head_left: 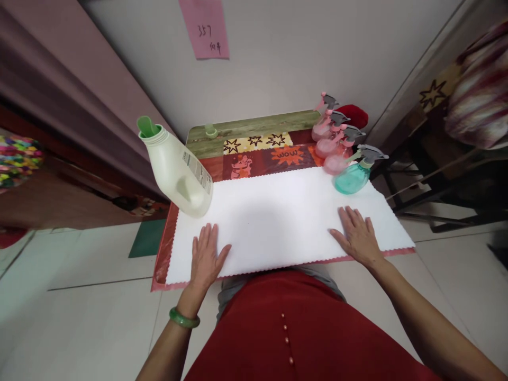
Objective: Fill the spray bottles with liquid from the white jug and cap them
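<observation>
1 pink sheet (207, 39), handwritten with 357, is fixed to the pale wall (278, 63) above the table (257, 127), and a mauve curtain (75, 69) is hung at the left. A multicoloured item (18, 161) is cut off by the left edge, while 1 dark green patch (147, 238) is seen on the tiled floor (103, 323). At the right, a striped fabric item (478, 100) and a dark frame (468, 225) are partly shown.

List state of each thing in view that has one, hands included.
Left hand: open, palm down on cloth.
Right hand: open, palm down on cloth.
White cloth: spread flat.
Large pale bottle: upright, uncapped, green spout showing.
Teal spray bottle: upright, spray head fitted.
Pink spray bottles: upright, spray heads fitted.
Pink note: stuck to wall.
</observation>
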### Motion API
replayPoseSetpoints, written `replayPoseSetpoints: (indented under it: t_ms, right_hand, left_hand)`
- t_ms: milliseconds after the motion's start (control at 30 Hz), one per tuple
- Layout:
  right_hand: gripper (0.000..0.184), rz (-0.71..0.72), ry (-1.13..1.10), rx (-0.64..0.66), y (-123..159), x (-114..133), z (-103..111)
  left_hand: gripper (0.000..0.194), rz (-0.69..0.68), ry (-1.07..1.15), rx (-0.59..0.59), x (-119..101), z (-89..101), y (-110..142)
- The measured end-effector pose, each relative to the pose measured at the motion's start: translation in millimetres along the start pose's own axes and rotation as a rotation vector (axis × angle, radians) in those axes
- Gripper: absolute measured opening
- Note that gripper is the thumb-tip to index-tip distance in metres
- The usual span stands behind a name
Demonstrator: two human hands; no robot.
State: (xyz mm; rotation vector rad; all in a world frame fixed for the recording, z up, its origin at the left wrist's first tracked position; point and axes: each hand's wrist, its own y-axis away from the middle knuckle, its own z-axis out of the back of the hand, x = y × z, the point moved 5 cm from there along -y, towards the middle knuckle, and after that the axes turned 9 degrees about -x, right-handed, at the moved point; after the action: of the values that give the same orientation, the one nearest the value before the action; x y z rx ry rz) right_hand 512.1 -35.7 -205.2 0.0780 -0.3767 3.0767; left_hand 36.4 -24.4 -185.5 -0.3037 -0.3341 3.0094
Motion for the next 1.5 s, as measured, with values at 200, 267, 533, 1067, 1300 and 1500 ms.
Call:
replayPoseSetpoints:
  t_ms: [200, 267, 533, 1067, 1300, 1500]
  right_hand:
    - [0.08, 0.018, 0.009, -0.027, 9, -4, 2]
    - [0.079, 0.021, 0.017, -0.023, 12, -5, -3]
    - [0.081, 0.055, -0.054, -0.103, 17, -6, -12]
    - [0.027, 0.384, -0.71, 0.251, -92, 154, 67]
    - [0.025, 0.758, -0.694, 0.322, -101, 240, 75]
    - [0.058, 1.005, -0.703, -0.115, -103, 251, 68]
  left_hand:
    - [0.074, -0.077, -0.035, -0.011, 5, 7.2, 17]
    - [0.073, -0.08, -0.049, 0.006, 8, 4.7, 20]
    - [0.078, -0.163, -0.008, -0.04, 17, 12.0, 24]
    - [0.038, -0.169, 0.823, 0.109, -121, 57.3, -102]
    - [0.057, 0.026, 1.376, 0.537, -190, 43.4, -122]
    - [0.052, 0.205, 1.434, 0.544, -183, 49.7, -140]
